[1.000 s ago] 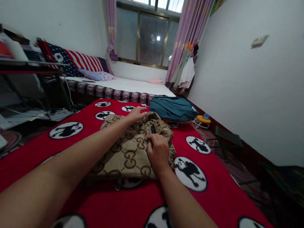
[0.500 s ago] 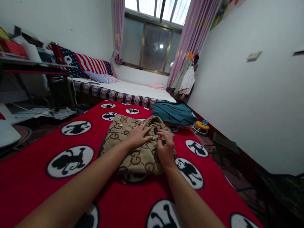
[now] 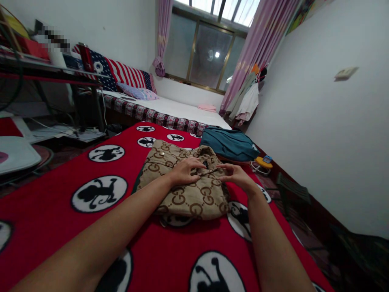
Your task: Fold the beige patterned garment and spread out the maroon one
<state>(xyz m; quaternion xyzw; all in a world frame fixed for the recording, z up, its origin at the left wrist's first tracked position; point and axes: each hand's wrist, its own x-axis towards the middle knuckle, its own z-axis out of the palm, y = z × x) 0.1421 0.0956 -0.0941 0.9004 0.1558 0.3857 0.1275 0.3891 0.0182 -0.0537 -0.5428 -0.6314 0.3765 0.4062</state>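
Note:
A folded tan jacket [image 3: 182, 198] with a brown double-G pattern lies on the red blanket [image 3: 158, 259], its collar [image 3: 207, 152] toward the far side. My left hand [image 3: 186, 171] rests on the jacket just left of the collar opening, thumb and fingers apart. At the right side of the collar is my right hand [image 3: 237, 177], its fingertips touching the cloth and a gap between thumb and fingers. A dark label inside the neck is partly covered by the left fingers.
Beyond the jacket lies a folded teal garment [image 3: 229, 144] at the blanket's far right. A cluttered desk [image 3: 60, 75] stands at left, a white-topped bed [image 3: 179, 107] behind. Along the right wall are a yellow stool [image 3: 263, 163] and a dark folding stool [image 3: 293, 188].
My right hand has moved right, from on top of the jacket to the collar's right side. The left fingers have drawn in from lying flat to curved. The view has shifted slightly.

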